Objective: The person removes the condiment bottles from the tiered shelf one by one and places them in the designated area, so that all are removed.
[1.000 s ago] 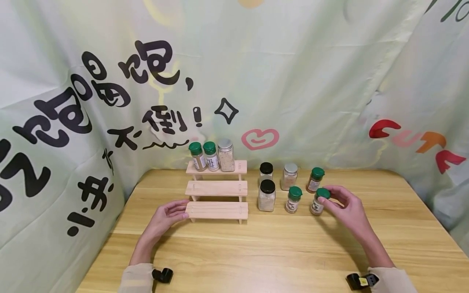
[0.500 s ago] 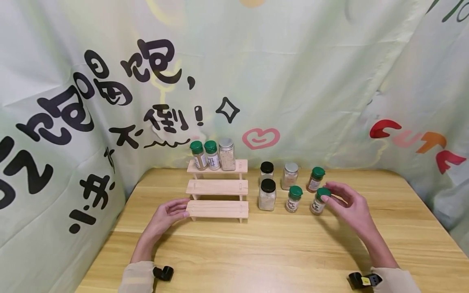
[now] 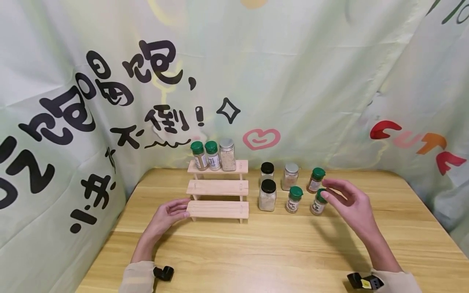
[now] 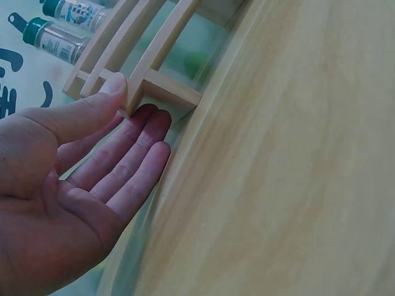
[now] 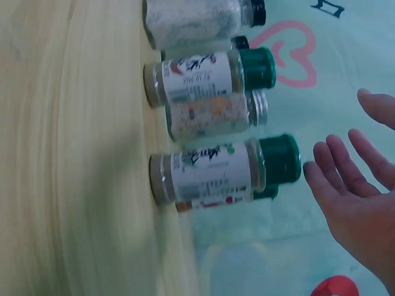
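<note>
The right hand point(image 3: 349, 203) has its fingers spread just beside the green cap point(image 5: 279, 159) of the near right jar point(image 3: 317, 206), not touching it in the right wrist view; that jar stands upright on the surface point(image 3: 256, 252). Close behind it, by the fingertips, stands the far right jar point(image 3: 314, 185). To the left are a small green-capped jar point(image 3: 292, 204), a silver-lidded jar point(image 3: 290, 181) and a near black-lidded jar point(image 3: 268, 200), which partly hides a far black-lidded jar point(image 3: 266, 174). Further left, the left hand point(image 3: 166, 217) pinches the lowest step of a wooden rack point(image 3: 218, 209), whose top step bears three jars point(image 3: 213, 160).
</note>
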`<action>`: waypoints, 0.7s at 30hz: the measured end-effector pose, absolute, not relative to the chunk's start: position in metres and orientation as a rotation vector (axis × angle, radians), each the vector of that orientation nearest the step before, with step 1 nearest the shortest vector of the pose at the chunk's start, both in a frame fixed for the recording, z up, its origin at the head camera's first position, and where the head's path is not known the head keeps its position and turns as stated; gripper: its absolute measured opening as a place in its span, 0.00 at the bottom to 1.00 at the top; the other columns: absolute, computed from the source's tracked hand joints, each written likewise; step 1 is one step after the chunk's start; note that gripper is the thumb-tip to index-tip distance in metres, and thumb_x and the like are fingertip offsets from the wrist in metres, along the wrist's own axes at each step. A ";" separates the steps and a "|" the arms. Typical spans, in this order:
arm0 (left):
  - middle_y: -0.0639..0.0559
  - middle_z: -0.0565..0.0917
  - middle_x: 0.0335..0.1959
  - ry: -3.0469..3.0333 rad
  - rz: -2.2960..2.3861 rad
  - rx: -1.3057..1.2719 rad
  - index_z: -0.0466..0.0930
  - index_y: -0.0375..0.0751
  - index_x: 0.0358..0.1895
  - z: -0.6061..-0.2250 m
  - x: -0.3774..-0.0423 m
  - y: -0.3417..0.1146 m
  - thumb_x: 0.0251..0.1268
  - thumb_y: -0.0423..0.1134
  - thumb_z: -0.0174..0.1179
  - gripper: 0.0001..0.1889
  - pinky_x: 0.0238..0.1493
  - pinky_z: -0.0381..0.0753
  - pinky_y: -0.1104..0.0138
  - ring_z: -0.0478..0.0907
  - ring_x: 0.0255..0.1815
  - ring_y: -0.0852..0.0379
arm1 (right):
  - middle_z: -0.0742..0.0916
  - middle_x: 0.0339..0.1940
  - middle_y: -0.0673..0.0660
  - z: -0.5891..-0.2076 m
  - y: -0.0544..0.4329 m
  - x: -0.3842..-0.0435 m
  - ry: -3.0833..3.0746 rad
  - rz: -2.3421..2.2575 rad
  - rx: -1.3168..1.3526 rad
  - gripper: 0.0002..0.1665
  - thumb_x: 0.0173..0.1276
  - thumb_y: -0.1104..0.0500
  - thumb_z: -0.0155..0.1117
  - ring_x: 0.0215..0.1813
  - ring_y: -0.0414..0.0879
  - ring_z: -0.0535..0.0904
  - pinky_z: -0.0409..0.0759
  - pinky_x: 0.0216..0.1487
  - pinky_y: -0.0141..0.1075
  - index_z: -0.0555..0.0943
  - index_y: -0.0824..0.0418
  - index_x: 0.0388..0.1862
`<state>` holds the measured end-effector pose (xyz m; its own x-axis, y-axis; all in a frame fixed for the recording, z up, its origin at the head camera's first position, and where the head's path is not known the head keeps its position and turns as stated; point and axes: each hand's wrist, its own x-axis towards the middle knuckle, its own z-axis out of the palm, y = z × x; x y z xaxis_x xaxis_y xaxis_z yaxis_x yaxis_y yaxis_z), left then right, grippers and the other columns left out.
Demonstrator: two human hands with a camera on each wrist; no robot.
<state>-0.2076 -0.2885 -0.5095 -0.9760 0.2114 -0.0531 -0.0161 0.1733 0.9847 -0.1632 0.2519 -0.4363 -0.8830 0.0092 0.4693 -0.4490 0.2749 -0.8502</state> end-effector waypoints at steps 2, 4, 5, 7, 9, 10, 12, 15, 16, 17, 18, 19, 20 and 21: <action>0.30 0.80 0.61 2.264 1.900 0.189 0.73 0.27 0.69 -0.509 -0.208 -0.289 0.65 0.31 0.71 0.30 0.56 0.84 0.67 0.83 0.57 0.49 | 0.83 0.57 0.67 -0.434 0.247 -0.164 -2.160 1.664 0.439 0.21 0.69 0.75 0.66 0.61 0.44 0.81 0.79 0.60 0.29 0.78 0.73 0.60; 0.30 0.80 0.61 2.270 1.892 0.187 0.73 0.28 0.69 -0.509 -0.208 -0.289 0.65 0.31 0.71 0.30 0.56 0.84 0.67 0.83 0.57 0.48 | 0.82 0.57 0.69 -0.432 0.242 -0.166 -2.158 1.677 0.473 0.21 0.69 0.75 0.65 0.61 0.45 0.81 0.80 0.60 0.29 0.78 0.74 0.60; 0.30 0.80 0.61 2.273 1.888 0.185 0.73 0.28 0.69 -0.509 -0.208 -0.289 0.65 0.32 0.71 0.30 0.56 0.84 0.67 0.83 0.57 0.48 | 0.82 0.57 0.69 -0.431 0.239 -0.167 -2.161 1.676 0.485 0.21 0.69 0.75 0.65 0.60 0.46 0.81 0.80 0.60 0.29 0.78 0.74 0.60; 0.30 0.80 0.61 2.278 1.884 0.189 0.73 0.27 0.69 -0.509 -0.208 -0.289 0.65 0.32 0.71 0.30 0.56 0.83 0.68 0.83 0.57 0.48 | 0.83 0.57 0.68 -0.429 0.234 -0.169 -2.174 1.661 0.496 0.21 0.69 0.74 0.66 0.60 0.47 0.81 0.80 0.59 0.29 0.78 0.72 0.61; 0.30 0.80 0.60 2.281 1.881 0.190 0.73 0.27 0.69 -0.509 -0.208 -0.289 0.65 0.32 0.71 0.31 0.56 0.84 0.68 0.84 0.57 0.48 | 0.84 0.57 0.65 -0.425 0.228 -0.170 -2.190 1.644 0.497 0.21 0.70 0.73 0.67 0.59 0.46 0.82 0.81 0.59 0.28 0.79 0.70 0.61; 0.30 0.80 0.60 2.279 1.882 0.191 0.73 0.27 0.69 -0.509 -0.208 -0.288 0.64 0.32 0.71 0.31 0.56 0.84 0.68 0.84 0.57 0.48 | 0.84 0.57 0.65 -0.424 0.226 -0.171 -2.199 1.636 0.497 0.21 0.70 0.72 0.67 0.59 0.46 0.82 0.81 0.58 0.28 0.79 0.68 0.62; 0.30 0.80 0.60 2.275 1.884 0.189 0.73 0.27 0.69 -0.509 -0.208 -0.288 0.64 0.32 0.72 0.31 0.56 0.84 0.67 0.84 0.57 0.49 | 0.84 0.57 0.63 -0.420 0.220 -0.173 -2.211 1.623 0.500 0.21 0.71 0.70 0.67 0.60 0.45 0.82 0.81 0.58 0.27 0.79 0.66 0.62; 0.31 0.80 0.61 2.269 1.893 0.169 0.73 0.28 0.68 -0.509 -0.209 -0.288 0.63 0.31 0.72 0.31 0.56 0.83 0.67 0.83 0.57 0.50 | 0.83 0.58 0.65 -0.415 0.211 -0.177 -2.206 1.652 0.510 0.21 0.72 0.69 0.67 0.60 0.46 0.81 0.80 0.59 0.28 0.79 0.67 0.62; 0.31 0.80 0.61 2.268 1.893 0.168 0.73 0.27 0.69 -0.509 -0.208 -0.288 0.64 0.31 0.72 0.31 0.57 0.83 0.67 0.83 0.58 0.50 | 0.83 0.58 0.66 -0.414 0.208 -0.179 -2.203 1.664 0.514 0.21 0.72 0.69 0.66 0.60 0.46 0.81 0.80 0.59 0.28 0.79 0.67 0.62; 0.31 0.80 0.61 2.268 1.894 0.165 0.73 0.27 0.69 -0.509 -0.208 -0.288 0.64 0.31 0.72 0.31 0.57 0.83 0.68 0.83 0.58 0.50 | 0.83 0.58 0.66 -0.413 0.205 -0.181 -2.199 1.679 0.519 0.21 0.72 0.69 0.66 0.61 0.47 0.81 0.80 0.60 0.28 0.79 0.68 0.63; 0.31 0.80 0.62 2.271 1.894 0.163 0.72 0.27 0.69 -0.509 -0.208 -0.289 0.64 0.31 0.72 0.31 0.57 0.83 0.68 0.82 0.58 0.50 | 0.83 0.58 0.67 -0.411 0.202 -0.183 -2.192 1.697 0.528 0.21 0.72 0.69 0.66 0.61 0.49 0.81 0.80 0.60 0.29 0.78 0.69 0.63; 0.31 0.80 0.62 2.270 1.896 0.158 0.73 0.27 0.69 -0.509 -0.208 -0.289 0.63 0.31 0.72 0.31 0.57 0.83 0.68 0.82 0.59 0.49 | 0.83 0.58 0.67 -0.410 0.199 -0.185 -2.190 1.708 0.533 0.21 0.72 0.69 0.67 0.61 0.50 0.81 0.80 0.60 0.29 0.78 0.69 0.63; 0.31 0.80 0.62 2.272 1.894 0.159 0.73 0.27 0.69 -0.509 -0.207 -0.289 0.64 0.31 0.72 0.31 0.56 0.83 0.68 0.82 0.59 0.48 | 0.83 0.58 0.68 -0.410 0.196 -0.186 -2.187 1.718 0.543 0.22 0.72 0.68 0.67 0.61 0.50 0.81 0.80 0.60 0.29 0.78 0.70 0.63; 0.31 0.80 0.62 2.273 1.891 0.162 0.73 0.27 0.69 -0.509 -0.207 -0.288 0.64 0.31 0.72 0.31 0.56 0.83 0.69 0.82 0.60 0.47 | 0.83 0.58 0.68 -0.408 0.193 -0.188 -2.184 1.730 0.553 0.22 0.72 0.68 0.67 0.61 0.51 0.81 0.80 0.60 0.30 0.78 0.70 0.64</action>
<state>-0.2073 -0.2884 -0.5087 -0.9779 0.1976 -0.0684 -0.0313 0.1853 0.9822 -0.1880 0.1928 -0.4085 -0.8808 -0.1120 0.4601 -0.4735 0.2005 -0.8576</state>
